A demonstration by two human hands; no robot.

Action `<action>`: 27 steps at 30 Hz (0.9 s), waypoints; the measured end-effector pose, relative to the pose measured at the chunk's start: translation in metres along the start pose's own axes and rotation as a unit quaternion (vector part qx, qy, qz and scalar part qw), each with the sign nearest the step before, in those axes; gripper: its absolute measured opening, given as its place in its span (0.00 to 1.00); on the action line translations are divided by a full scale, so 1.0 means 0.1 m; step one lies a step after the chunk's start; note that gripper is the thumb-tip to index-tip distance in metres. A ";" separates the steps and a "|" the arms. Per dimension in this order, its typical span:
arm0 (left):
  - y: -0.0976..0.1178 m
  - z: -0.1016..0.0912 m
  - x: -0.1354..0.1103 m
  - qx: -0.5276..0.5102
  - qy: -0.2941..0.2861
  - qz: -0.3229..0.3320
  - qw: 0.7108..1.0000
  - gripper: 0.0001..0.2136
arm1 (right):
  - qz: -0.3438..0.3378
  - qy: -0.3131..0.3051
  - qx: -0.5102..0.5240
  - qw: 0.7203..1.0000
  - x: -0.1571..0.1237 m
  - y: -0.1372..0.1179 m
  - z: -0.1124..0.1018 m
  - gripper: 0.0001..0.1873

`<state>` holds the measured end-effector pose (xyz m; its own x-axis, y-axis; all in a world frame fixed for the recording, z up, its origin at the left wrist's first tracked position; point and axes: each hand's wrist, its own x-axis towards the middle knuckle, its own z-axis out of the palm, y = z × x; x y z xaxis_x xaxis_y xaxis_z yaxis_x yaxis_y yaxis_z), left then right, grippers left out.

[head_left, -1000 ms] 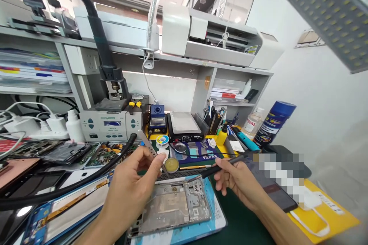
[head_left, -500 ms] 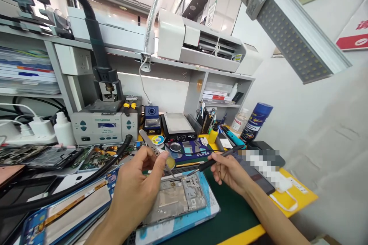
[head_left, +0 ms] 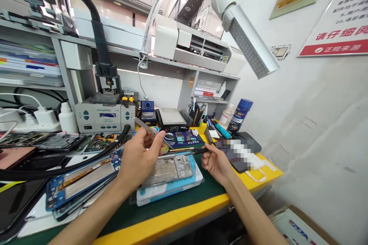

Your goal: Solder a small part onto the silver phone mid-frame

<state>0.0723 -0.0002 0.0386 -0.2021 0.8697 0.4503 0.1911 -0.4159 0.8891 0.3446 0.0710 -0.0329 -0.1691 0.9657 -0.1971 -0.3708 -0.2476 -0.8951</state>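
My left hand (head_left: 142, 155) is closed on a pair of metal tweezers (head_left: 145, 125), whose tips point down toward the back edge of a bare grey phone frame (head_left: 166, 172). In my right hand (head_left: 215, 161) is a slim black soldering iron (head_left: 201, 150). It lies nearly level, its tip close to the frame's back right corner; whether it touches cannot be made out. The phone frame rests flat on a blue and white box (head_left: 169, 190), and my left fingers hide part of its left end.
Left of the box lie phone parts, including a blue phone frame (head_left: 83, 183), with a black hose (head_left: 94, 164) crossing them. Behind stand a grey rework station (head_left: 100, 118), a soldering station (head_left: 148, 113) and a hot plate (head_left: 172, 118). Bottles (head_left: 241, 115) stand at the right.
The camera view has shifted back, so the bench's front edge now shows. The tweezers and soldering iron now sit nearer the phone frame's back edge, both still held.
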 end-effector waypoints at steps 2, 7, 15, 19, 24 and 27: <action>-0.01 0.00 0.00 0.002 0.002 0.009 1.000 0.10 | -0.007 0.012 0.016 1.000 -0.04 0.02 0.01 0.16; 0.01 -0.06 0.02 0.020 0.029 0.030 0.999 0.10 | -0.024 0.021 0.036 0.999 -0.14 0.02 0.08 0.16; 0.03 -0.11 0.05 0.028 0.052 0.052 0.997 0.12 | -0.008 0.011 0.000 1.000 -0.18 -0.06 0.15 0.17; -0.02 -0.12 0.08 0.031 0.067 0.045 0.996 0.11 | 0.002 0.010 -0.026 1.000 -0.13 -0.16 0.23 0.17; -0.13 -0.15 0.16 0.033 0.093 0.032 0.995 0.12 | 0.015 0.018 -0.058 0.998 -0.10 -0.27 0.39 0.17; -0.19 -0.17 0.20 0.030 0.099 0.023 0.994 0.13 | 0.021 0.023 -0.074 0.997 -0.13 -0.31 0.46 0.18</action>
<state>0.0485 0.0203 0.0320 -0.3769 0.7782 0.5023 0.2597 -0.4317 0.8638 0.3161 0.0621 0.0160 -0.1380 0.9581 -0.2509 -0.2246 -0.2770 -0.9343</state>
